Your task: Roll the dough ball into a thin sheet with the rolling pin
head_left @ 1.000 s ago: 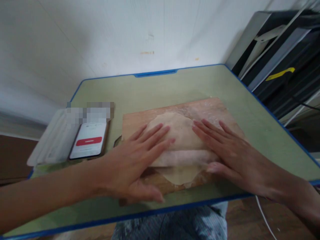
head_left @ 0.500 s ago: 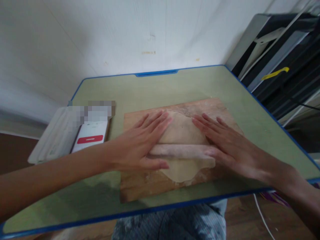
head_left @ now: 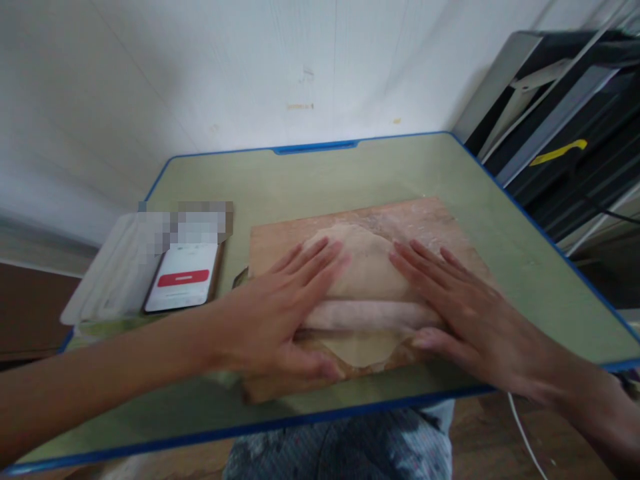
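A pale, flat sheet of dough (head_left: 364, 270) lies on a floured wooden board (head_left: 275, 241). Across its near part runs a light rolling pin (head_left: 367, 315), roughly level from left to right, with both of its ends hidden under my hands. My left hand (head_left: 285, 307) rests open over the left end, fingers stretched forward on the dough's left side and thumb toward me. On the right end lies my right hand (head_left: 453, 300), also open, with its fingers reaching forward over the dough's right side. Both palms appear to touch the pin.
The board is on a green table (head_left: 400, 163) with a blue rim, against a white wall. Left of the board, a phone (head_left: 183, 287) leans by a whitish plastic stack (head_left: 107, 280). Dark flat items (head_left: 565, 120) and cables stand beyond the right edge.
The rolling pin and both my hands have moved slightly toward me, baring more dough beyond the pin. My left forearm has lowered, showing more of the phone.
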### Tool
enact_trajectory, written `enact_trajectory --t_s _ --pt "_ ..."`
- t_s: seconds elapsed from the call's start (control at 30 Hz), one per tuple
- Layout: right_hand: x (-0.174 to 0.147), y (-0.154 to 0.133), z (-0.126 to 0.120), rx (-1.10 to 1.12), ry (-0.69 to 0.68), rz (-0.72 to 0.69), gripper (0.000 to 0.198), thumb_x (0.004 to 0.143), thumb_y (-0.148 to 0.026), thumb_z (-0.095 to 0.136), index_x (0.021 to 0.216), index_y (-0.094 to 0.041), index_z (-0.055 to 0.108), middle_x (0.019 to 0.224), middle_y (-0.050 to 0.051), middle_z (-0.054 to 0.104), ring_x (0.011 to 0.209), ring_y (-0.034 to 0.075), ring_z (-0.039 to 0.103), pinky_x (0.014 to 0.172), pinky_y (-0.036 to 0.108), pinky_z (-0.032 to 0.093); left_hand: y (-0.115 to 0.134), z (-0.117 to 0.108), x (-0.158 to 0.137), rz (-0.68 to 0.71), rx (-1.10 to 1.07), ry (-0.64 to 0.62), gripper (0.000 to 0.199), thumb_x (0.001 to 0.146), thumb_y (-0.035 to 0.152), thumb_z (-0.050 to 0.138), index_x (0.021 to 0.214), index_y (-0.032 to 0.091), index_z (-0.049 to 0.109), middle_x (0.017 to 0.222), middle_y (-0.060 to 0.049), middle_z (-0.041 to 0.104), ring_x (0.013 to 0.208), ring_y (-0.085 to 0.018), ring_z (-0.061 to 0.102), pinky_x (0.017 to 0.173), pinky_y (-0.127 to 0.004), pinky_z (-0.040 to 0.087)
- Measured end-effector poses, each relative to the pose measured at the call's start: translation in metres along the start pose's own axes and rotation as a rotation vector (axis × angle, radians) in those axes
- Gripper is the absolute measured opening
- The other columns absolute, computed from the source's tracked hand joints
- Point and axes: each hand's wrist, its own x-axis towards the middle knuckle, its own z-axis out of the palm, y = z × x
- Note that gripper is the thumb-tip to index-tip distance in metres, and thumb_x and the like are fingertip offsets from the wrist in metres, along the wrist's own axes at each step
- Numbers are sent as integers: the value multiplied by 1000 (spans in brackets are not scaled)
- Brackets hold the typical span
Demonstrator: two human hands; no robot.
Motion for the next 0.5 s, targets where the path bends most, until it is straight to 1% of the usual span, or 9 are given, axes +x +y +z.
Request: enact_trajectory --t_s 0.07,0.13,0.2,0.23,0.3,0.4,0.43,0.5 --pt "-1 -2 0 -24 -6 7 70 91 -51 35 147 -21 7 151 11 22 138 23 17 109 52 21 0 0 0 17 27 20 100 75 78 34 146 12 6 152 -18 11 140 -30 0 112 -49 5" --pt "3 0 0 -31 -4 33 67 92 -50 31 147 -20 9 151 11 22 138 23 17 109 51 20 -2 -1 3 -20 50 35 96 78 76 30 146 10 8 152 -18 11 140 -30 -1 111 -50 2" --pt "6 2 -1 -15 -7 51 65 92 -50 29 147 -20 10 151 11 22 138 23 16 109 52 20 -5 -1 5 -66 38 27 90 83 72 23 145 9 7 152 -19 10 140 -30 -1 111 -50 4" --pt "6 3 -1 -8 -8 51 65 92 -51 29 147 -20 10 151 11 22 138 23 16 109 52 20 -5 -1 5 -68 25 17 89 83 71 22 145 9 5 152 -19 9 140 -29 -1 111 -50 5" --pt "3 1 0 -14 -1 31 68 91 -51 31 147 -20 8 151 10 22 138 24 17 109 52 22 -2 1 1 -27 19 8 92 82 73 24 146 10 4 152 -18 10 140 -29 1 111 -49 6" --pt "-2 -4 1 -45 28 10 71 90 -51 35 147 -21 4 150 11 25 137 24 20 108 52 25 0 3 -1 57 75 50 97 76 77 33 145 12 12 152 -18 13 140 -31 3 111 -50 2" --pt "-2 -4 2 -48 27 14 70 91 -51 34 147 -21 5 150 11 25 137 24 20 108 52 25 0 3 0 53 91 65 97 76 78 33 145 12 14 152 -19 13 140 -32 3 111 -51 0" --pt "0 -3 2 -42 24 39 67 92 -49 32 147 -20 8 150 11 25 138 23 18 108 52 23 -2 2 3 -3 95 82 95 78 77 28 144 10 16 152 -21 11 140 -33 0 110 -54 1"
